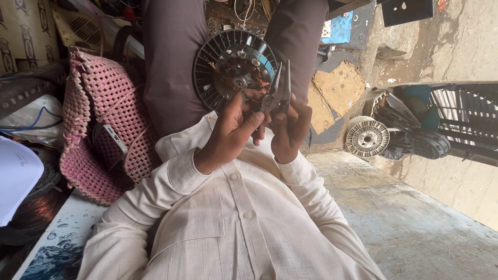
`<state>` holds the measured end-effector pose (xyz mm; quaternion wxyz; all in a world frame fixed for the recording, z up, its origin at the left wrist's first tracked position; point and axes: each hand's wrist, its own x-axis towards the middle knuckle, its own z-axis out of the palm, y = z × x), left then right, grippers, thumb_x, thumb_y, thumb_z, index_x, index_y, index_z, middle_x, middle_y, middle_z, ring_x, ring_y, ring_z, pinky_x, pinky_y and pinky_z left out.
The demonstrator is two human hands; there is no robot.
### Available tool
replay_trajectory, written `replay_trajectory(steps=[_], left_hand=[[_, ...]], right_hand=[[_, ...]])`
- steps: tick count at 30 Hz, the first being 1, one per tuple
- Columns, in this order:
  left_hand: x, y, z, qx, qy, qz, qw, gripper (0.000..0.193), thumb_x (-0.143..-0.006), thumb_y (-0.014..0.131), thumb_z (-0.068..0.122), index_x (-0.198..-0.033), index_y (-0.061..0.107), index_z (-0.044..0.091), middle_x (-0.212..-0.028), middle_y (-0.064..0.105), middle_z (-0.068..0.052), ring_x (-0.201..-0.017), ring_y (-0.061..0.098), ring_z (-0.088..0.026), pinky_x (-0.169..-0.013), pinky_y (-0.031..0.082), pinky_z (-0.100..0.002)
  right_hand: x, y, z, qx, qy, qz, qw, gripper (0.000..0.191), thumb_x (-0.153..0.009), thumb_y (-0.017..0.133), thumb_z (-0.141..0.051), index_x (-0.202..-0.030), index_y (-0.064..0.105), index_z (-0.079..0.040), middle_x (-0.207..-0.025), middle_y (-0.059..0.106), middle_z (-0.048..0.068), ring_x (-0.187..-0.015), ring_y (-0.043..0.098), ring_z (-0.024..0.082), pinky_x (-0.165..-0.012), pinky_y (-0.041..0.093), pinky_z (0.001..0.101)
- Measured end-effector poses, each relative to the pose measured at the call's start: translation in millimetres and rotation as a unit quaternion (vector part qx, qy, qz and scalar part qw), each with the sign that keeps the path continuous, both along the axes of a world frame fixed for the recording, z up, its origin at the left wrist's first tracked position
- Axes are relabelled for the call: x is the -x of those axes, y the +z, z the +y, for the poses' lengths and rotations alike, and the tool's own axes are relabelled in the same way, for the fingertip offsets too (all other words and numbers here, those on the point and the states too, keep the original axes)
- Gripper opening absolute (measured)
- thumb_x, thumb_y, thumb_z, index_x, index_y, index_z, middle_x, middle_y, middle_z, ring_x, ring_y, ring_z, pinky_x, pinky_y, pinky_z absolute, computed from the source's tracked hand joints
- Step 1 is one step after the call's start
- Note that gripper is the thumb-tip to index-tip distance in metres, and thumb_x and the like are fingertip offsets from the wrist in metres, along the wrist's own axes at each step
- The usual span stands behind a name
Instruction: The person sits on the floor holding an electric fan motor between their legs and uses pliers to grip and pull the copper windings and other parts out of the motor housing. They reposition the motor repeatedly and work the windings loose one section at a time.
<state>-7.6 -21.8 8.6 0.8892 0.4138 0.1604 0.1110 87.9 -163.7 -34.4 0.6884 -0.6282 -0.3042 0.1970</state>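
Observation:
A round grey motor part (pixel 228 65) with radial fins and copper windings rests between my thighs in dark trousers. My left hand (pixel 228 132) reaches up to its lower edge, thumb and fingers touching near the centre hub. My right hand (pixel 289 127) grips a pair of metal pliers (pixel 280 88), whose jaws point up against the right side of the windings. Both arms wear cream shirt sleeves. The hands hide the part's lower rim.
A pink woven bag (pixel 104 129) lies at left beside a coil of copper wire (pixel 36 210) and white paper (pixel 15 176). At right sit a white finned disc (pixel 367 138), a dismantled dark appliance housing (pixel 430 122) and cardboard scraps (pixel 337 91) on the concrete floor.

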Motion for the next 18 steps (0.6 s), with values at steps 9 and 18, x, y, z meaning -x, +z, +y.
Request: replay_trajectory(steps=[9,18], left_hand=[[0.8,1.8,3.2,0.005,-0.005,0.009,1.000,0.031,-0.106,0.056,0.009,-0.135,0.047,0.002,-0.101,0.065,-0.008,-0.072,0.062,-0.008,-0.059,0.051,-0.025],[-0.9,1.2,4.6,0.112,0.017,0.002,0.994,0.032,-0.104,0.062,0.010,-0.133,0.051,0.007,-0.100,0.065,-0.006,-0.070,0.061,-0.008,-0.057,0.047,-0.024]], right_hand=[[-29.2,1.6,5.9,0.096,0.004,-0.401,0.911,0.054,-0.096,0.065,0.016,-0.142,0.052,-0.009,-0.085,0.059,0.008,-0.070,0.061,0.019,-0.060,0.049,0.0312],[-23.2,9.0,9.1,0.130,0.018,-0.373,0.919,0.054,-0.095,0.063,0.017,-0.142,0.055,-0.009,-0.082,0.059,0.008,-0.068,0.061,0.020,-0.060,0.049,0.0321]])
